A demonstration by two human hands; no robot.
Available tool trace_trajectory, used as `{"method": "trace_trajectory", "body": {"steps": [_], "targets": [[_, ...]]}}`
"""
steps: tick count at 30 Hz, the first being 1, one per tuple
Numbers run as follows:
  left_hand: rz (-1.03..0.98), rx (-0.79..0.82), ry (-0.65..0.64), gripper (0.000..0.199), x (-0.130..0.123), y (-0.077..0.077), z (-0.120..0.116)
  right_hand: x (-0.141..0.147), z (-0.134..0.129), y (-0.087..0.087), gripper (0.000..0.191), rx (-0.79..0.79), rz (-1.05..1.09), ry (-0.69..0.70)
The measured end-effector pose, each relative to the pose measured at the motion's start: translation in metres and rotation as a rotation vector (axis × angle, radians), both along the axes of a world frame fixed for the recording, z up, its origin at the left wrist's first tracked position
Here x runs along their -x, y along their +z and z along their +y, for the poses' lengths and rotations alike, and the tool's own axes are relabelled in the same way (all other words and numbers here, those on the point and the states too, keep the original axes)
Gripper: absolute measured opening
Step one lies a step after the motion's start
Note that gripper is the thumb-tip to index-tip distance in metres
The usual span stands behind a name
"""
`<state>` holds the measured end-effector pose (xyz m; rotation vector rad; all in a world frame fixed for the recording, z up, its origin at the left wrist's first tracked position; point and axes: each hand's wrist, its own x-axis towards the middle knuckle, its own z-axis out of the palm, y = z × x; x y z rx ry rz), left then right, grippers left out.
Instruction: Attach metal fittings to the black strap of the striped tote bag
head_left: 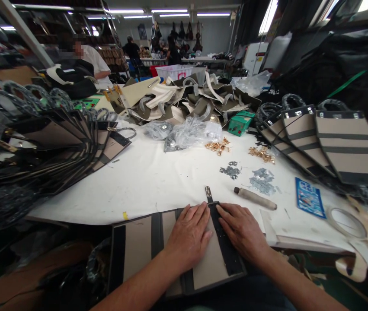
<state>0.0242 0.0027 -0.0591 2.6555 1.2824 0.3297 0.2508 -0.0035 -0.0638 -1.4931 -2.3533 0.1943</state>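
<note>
A beige and dark-striped bag panel (138, 242) lies at the table's front edge, its near part over my lap. My left hand (190, 235) rests flat on it, fingers stretched out toward the top corner. On the black strip (224, 242) along the panel's right side, the fingers of my right hand (244, 229) press down, stretched and slightly apart. Between my fingertips a short black strap with a metal clasp (208, 193) sticks out past the panel edge. Just beyond my right hand is a worn, rod-like tool (257, 198) with a dark tip.
Gold fittings (219, 147), grey metal plates (262, 180) and a blue packet (310, 198) lie on the white tabletop (132, 179). A tape roll (347, 222) sits at right. Bag panels (342, 142) with wrapped handles are stacked both sides; a person (96, 60) is behind.
</note>
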Motion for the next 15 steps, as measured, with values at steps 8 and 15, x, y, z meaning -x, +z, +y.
{"method": "trace_trajectory", "body": {"steps": [8,15], "targets": [[0.068,-0.058,-0.010,0.054,-0.004,0.001,0.002,0.002,0.001,0.003,0.037,-0.025,-0.074,0.000],[0.152,-0.122,-0.029,0.054,-0.007,-0.002,0.004,0.012,-0.001,0.013,0.039,-0.002,-0.132,-0.021]]}}
